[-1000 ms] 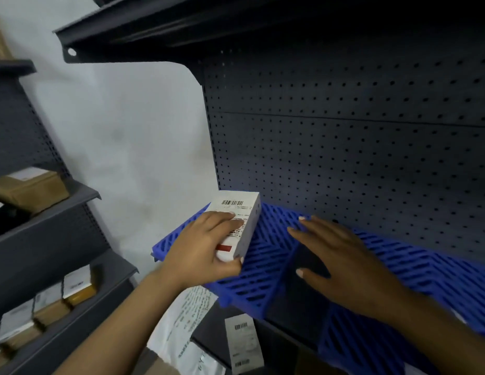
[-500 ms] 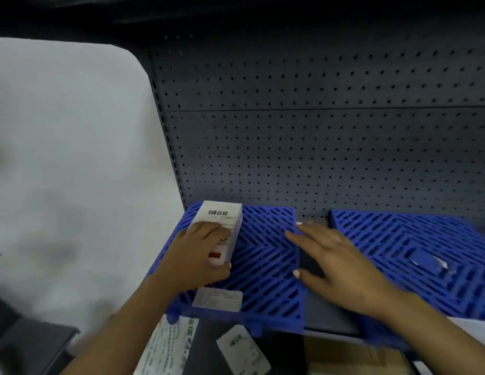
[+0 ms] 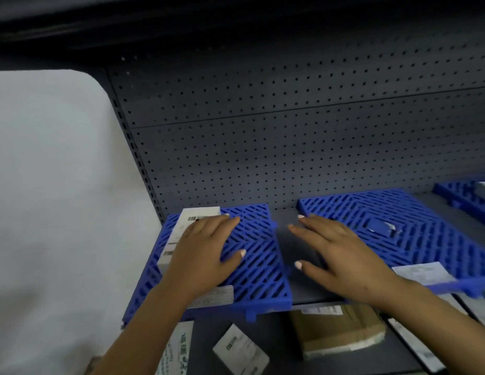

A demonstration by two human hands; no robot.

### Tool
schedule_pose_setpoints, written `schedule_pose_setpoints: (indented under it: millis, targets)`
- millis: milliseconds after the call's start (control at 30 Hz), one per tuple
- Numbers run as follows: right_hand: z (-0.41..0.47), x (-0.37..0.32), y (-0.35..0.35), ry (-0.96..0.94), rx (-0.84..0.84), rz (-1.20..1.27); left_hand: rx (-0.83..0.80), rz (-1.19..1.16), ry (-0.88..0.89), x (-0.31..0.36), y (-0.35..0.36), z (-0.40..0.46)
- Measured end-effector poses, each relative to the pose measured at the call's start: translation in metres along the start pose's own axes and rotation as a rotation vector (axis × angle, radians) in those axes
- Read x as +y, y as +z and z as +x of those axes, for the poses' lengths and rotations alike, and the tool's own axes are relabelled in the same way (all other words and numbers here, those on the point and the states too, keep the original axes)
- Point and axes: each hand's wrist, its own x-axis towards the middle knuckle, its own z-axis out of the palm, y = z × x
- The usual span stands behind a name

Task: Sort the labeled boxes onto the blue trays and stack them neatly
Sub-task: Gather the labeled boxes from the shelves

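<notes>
**Setting the first box flat on the left tray**

We see the white labeled box (image 3: pixel 181 234) lying along the left edge of the left blue tray (image 3: pixel 260 272), barcode end toward the pegboard back (image 3: pixel 290 147). Our left hand (image 3: pixel 206 255) lies on top of it, fingers (image 3: pixel 230 220) straight and flat, pressing rather than clasping. Our right hand (image 3: pixel 341 258) hovers palm down, fingers spread and holding nothing, over the shelf gap between this tray and the middle blue tray (image 3: pixel 425 234); we cannot tell whether it touches. We judge the placing step nearly finished. Next we should square the box to the tray edge, then fetch another, perhaps the brown parcel (image 3: pixel 338 331) on the shelf below.
</notes>
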Motion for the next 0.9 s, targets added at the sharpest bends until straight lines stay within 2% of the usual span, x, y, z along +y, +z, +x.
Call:
schedule_pose_setpoints:
  millis: [167, 333, 667, 900]
  targets:
    - [-0.051, 0.035, -0.022, 0.085, 0.113, -0.024, 0.047, -0.038, 0.143, 0.085, -0.005, 0.031]
    - [-0.136, 0.091, -0.05, 0.231, 0.174, -0.048, -0.004, -0.102, 0.278, 0.195, 0.012, 0.062]
    - [-0.353, 0.219, -0.126, 0.568, 0.171, -0.148, -0.075, -0.242, 0.514, 0.442, 0.055, 0.094]
    - [-0.457, 0.287, -0.17, 0.763, 0.179, -0.172, -0.141, -0.356, 0.631, 0.592, 0.072, 0.126]
